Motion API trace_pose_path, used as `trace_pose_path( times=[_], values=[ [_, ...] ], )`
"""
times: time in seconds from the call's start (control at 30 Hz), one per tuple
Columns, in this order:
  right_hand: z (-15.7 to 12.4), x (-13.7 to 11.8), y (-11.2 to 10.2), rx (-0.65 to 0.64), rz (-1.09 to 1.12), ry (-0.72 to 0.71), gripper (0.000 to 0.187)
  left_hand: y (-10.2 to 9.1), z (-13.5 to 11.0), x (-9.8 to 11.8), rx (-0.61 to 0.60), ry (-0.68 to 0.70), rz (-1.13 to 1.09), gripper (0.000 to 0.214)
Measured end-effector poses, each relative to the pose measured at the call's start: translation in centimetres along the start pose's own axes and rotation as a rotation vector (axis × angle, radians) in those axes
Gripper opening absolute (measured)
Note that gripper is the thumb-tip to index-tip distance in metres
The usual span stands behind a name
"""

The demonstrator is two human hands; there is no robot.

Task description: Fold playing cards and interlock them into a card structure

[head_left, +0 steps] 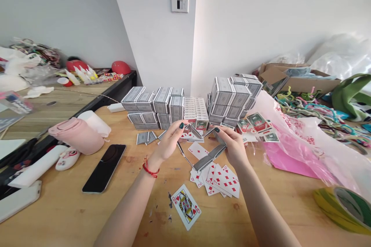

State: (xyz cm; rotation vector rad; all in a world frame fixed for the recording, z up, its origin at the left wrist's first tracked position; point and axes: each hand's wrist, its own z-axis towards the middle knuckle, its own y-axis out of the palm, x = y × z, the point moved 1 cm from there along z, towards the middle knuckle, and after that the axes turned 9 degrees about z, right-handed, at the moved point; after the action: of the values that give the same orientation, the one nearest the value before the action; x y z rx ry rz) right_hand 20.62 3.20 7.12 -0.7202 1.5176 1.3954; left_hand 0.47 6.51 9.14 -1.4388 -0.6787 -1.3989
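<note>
Between my two hands is a frame of folded playing cards [210, 157], its patterned grey backs facing out. My left hand [169, 141], with a red string bracelet at the wrist, pinches its upper left part. Fingers of my right hand [232, 142] are closed on the upper right part. Just below the frame lies a fan of red diamond cards [223, 179] face up on the wooden table [127, 208]. Nearer to me is a queen of hearts [186, 206]. Behind my hands stand blocks built of folded cards, one group on the left [142, 104] and a taller one on the right [230, 96].
Card boxes [257, 121] lie right of the blocks, beside pink plastic wrap [290, 142]. A yellow tape roll [343, 208] sits at the right. On the left are a black phone [104, 168], a pink tumbler [78, 135] and a white mouse [68, 158].
</note>
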Motion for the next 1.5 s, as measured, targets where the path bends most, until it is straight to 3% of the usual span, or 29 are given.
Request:
trace_pose_path(
  times=[0.37,0.63,0.83,0.97,1.13,1.3,1.5],
  values=[
    [0.1,1.2,0.2,-0.126,-0.048,0.235,0.03,0.8,0.2,-0.8,-0.091,0.111,0.15,0.04],
    [0.6,2.5,-0.3,-0.09,-0.069,0.176,0.035,0.9,1.0,-3.0,-0.015,0.112,0.098,0.036],
    [0.6,3.4,0.0,-0.147,-0.087,0.062,0.04,0.9,1.1,-3.7,0.052,0.101,0.107,0.038],
    [0.7,3.7,-0.2,-0.15,-0.096,0.069,0.042,0.9,1.1,-4.1,0.044,0.097,0.132,0.037],
    [0.9,4.8,-0.3,-0.138,-0.061,0.149,0.04,-0.6,1.5,-4.5,-0.117,0.031,0.148,0.031],
    [-0.1,6.2,1.1,-0.189,0.01,0.254,0.038,-2.6,1.4,-4.4,-0.268,-0.039,0.078,0.028],
    [-0.8,5.8,2.3,-0.264,0.008,0.293,0.041,-4.8,0.9,-4.2,-0.193,-0.103,-0.022,0.024]
  ],
)
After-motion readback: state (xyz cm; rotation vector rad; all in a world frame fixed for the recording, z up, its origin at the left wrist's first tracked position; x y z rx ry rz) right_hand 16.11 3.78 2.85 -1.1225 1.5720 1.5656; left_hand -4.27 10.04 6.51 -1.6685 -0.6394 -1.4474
